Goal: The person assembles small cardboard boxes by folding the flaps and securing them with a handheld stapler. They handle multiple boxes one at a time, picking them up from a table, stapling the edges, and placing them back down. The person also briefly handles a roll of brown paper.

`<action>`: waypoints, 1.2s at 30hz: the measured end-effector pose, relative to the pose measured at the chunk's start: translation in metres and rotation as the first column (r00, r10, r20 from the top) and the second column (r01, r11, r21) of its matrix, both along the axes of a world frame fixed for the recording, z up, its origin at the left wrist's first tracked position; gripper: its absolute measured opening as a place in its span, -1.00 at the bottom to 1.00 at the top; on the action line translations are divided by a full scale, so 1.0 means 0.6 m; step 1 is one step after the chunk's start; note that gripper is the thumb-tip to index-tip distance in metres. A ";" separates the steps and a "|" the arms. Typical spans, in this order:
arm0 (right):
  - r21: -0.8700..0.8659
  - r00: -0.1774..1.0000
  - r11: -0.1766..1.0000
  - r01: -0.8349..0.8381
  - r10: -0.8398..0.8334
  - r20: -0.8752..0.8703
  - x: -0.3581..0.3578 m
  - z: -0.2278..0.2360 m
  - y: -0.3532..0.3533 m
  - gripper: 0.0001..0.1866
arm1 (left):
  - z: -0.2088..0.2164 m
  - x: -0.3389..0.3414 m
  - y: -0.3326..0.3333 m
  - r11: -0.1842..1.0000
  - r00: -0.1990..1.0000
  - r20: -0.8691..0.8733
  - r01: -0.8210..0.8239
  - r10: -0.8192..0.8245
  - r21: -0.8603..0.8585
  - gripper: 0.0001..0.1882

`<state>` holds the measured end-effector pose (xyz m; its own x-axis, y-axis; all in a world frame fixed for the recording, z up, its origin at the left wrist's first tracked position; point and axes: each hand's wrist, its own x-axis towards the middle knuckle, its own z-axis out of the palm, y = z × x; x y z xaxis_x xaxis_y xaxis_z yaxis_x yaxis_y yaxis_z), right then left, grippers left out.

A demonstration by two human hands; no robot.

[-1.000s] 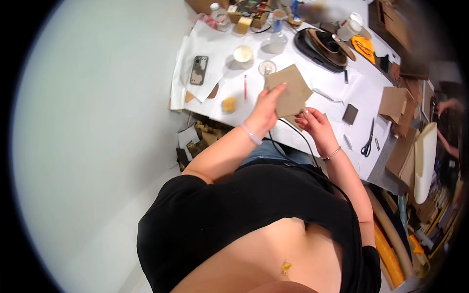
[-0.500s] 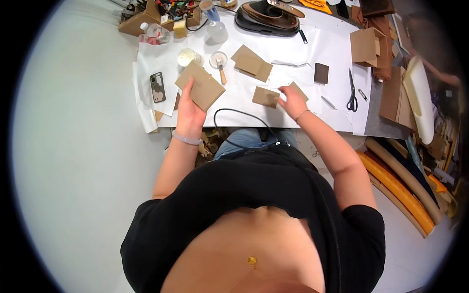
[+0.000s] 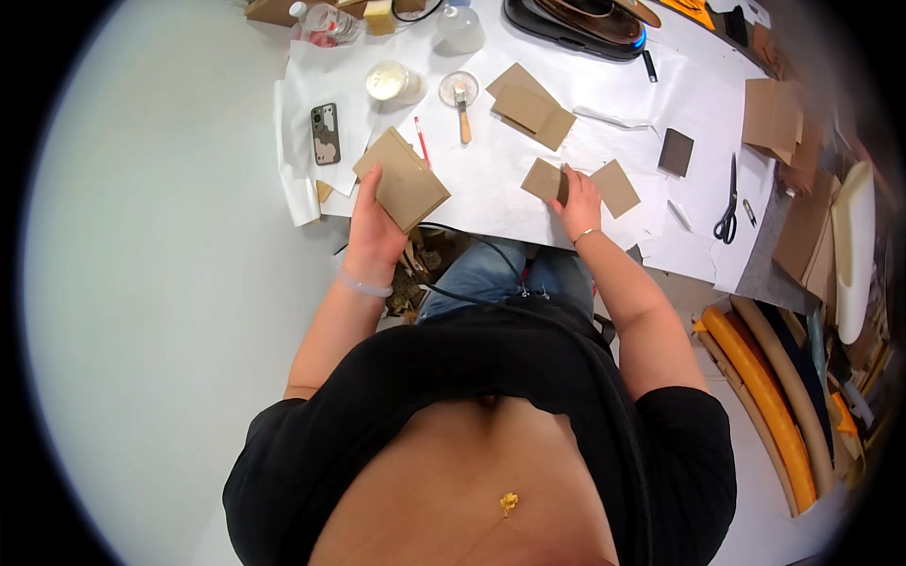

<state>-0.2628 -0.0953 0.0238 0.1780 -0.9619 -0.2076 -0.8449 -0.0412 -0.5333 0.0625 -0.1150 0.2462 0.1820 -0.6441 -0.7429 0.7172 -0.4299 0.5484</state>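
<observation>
My left hand is closed round the lower left edge of a tan board piece, its thumb on the face. A layered edge shows along two sides of it, and it is held tilted above the near table edge. My right hand reaches to the table, thumb and fingers closed at the right edge of a small tan card. Another small tan card lies just right of those fingers. Farther back, two larger tan boards overlap on the white paper.
A brush rests on a round lid beside a jar of white paste. Also on the table are a phone, a red pencil, scissors, a dark rectangle and a clear bottle.
The view has shifted, and the table appears turned a little. My right hand has moved left onto the small card's edge, uncovering the other card. My left hand still holds the board piece.
</observation>
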 end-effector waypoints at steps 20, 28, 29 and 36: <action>0.640 0.851 0.746 0.183 -0.446 0.277 -0.011 0.097 -0.022 -0.65 | 0.002 -0.040 -0.031 0.974 0.966 -0.203 0.120 -0.160 -0.193 -0.44; 0.662 0.143 0.749 0.004 -0.656 0.741 -0.051 0.457 -0.053 -0.55 | 0.098 -0.083 -0.070 0.905 0.679 -0.646 0.066 -0.349 -0.420 -0.28; 0.675 0.065 0.737 -0.013 -0.673 0.737 -0.047 0.485 -0.058 -0.52 | 0.113 -0.091 -0.076 0.896 0.659 -0.655 0.065 -0.370 -0.440 -0.25; 0.507 -0.399 0.753 -0.420 -0.655 0.642 -0.006 0.577 -0.047 -0.28 | 0.174 -0.141 -0.102 0.817 0.571 -0.645 0.082 -0.508 -0.571 -0.19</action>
<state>-0.2665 -0.1235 0.3702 0.5022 -0.8267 -0.2537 0.7889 0.5581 -0.2571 -0.0220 -0.1764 0.3505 -0.5554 -0.8219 -0.1267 0.8225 -0.5654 0.0617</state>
